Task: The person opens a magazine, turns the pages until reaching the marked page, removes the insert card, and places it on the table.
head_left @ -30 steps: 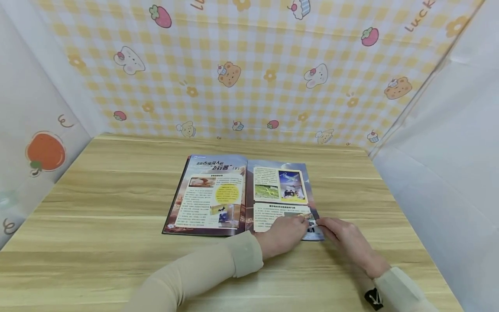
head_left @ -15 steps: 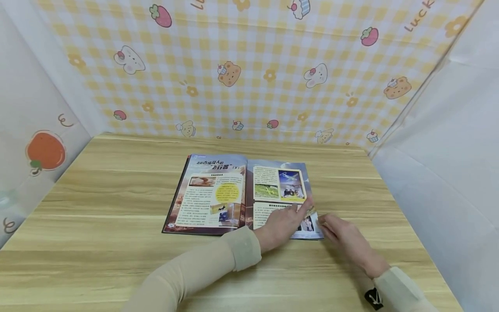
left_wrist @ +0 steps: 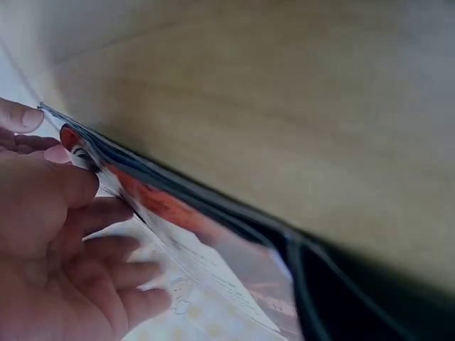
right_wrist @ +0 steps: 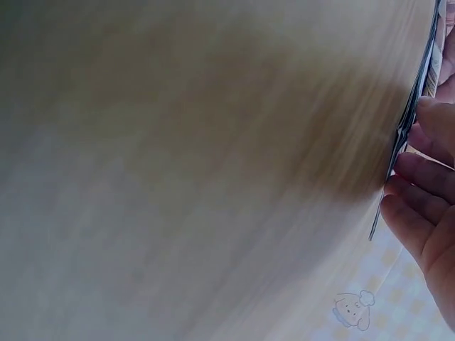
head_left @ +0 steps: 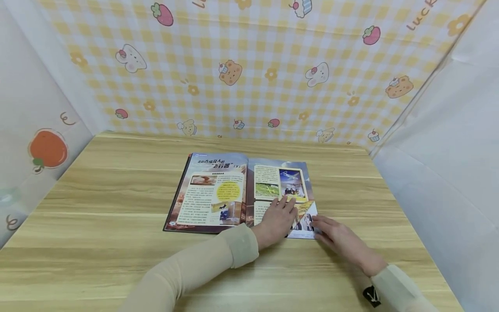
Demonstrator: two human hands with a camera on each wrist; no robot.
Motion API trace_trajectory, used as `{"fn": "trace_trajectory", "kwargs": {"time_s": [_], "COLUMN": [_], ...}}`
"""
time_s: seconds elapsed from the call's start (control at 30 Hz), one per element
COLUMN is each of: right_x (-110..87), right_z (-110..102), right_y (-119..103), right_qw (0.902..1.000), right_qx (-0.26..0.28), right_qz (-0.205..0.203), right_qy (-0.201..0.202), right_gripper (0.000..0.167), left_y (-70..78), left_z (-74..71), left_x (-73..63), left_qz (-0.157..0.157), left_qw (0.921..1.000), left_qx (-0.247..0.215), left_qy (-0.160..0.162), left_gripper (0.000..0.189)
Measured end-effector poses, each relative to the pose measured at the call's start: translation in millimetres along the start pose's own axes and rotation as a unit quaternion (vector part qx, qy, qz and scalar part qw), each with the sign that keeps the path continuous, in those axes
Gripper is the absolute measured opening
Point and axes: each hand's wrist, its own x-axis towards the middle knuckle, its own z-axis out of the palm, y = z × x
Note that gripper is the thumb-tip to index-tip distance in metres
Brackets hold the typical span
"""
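Observation:
An open magazine (head_left: pixel 210 195) lies on the wooden table, its left page full of printed text and pictures. My left hand (head_left: pixel 277 219) rests on the lower half of the right page, fingers spread and pointing away from me. Beside it, a diagonal line crosses the lower right corner (head_left: pixel 308 221) of that page, which carries small photos. My right hand (head_left: pixel 343 242) is at this corner from the right, thumb and fingers apart. The right wrist view has its fingertips (right_wrist: pixel 398 195) right at the magazine's edge. Layered page edges (left_wrist: pixel 192 188) show in the left wrist view beside the left hand.
A yellow checked cloth (head_left: pixel 249 78) with cartoon animals hangs behind the table (head_left: pixel 117 251). White sheets stand at left and right (head_left: pixel 452 151). A small black tag (head_left: pixel 371 297) is by the right cuff.
My left hand has slid back leftward from the corner and its fingers have spread on the page. My right hand has loosened from its pinch on the corner and moved slightly left.

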Motion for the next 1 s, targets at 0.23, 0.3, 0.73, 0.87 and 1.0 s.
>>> {"fn": "trace_trajectory", "kwargs": {"time_s": [0.23,0.3,0.73,0.87,1.0], "right_x": [1.1,1.0,-0.6,-0.9,-1.3], "right_z": [0.3,-0.1,-2.7,-2.6,-2.2], "right_y": [-1.5,-1.8,-1.1,-0.5,0.4], "right_qw": [1.0000,1.0000,0.9999,0.9998,0.9998], "right_qx": [0.003,0.003,0.004,0.006,0.008], "right_qz": [-0.005,-0.006,0.009,0.014,0.017], "right_qy": [0.003,0.004,-0.005,-0.009,-0.008], "right_gripper": [0.028,0.028,0.027,0.027,0.027], "left_y": [-6.7,-11.2,-40.1,-46.1,-53.0], "left_z": [1.1,1.4,6.5,6.9,7.0], "left_x": [-12.0,-18.4,-55.3,-66.6,-79.5], "left_qz": [0.005,0.003,-0.013,-0.031,-0.039], "left_qw": [0.9990,0.9990,0.9994,0.9988,0.9982], "left_qx": [-0.006,-0.017,0.021,0.018,0.028], "left_qy": [-0.044,-0.042,-0.025,-0.034,-0.037], "left_gripper": [0.047,0.051,0.046,0.051,0.053]}}
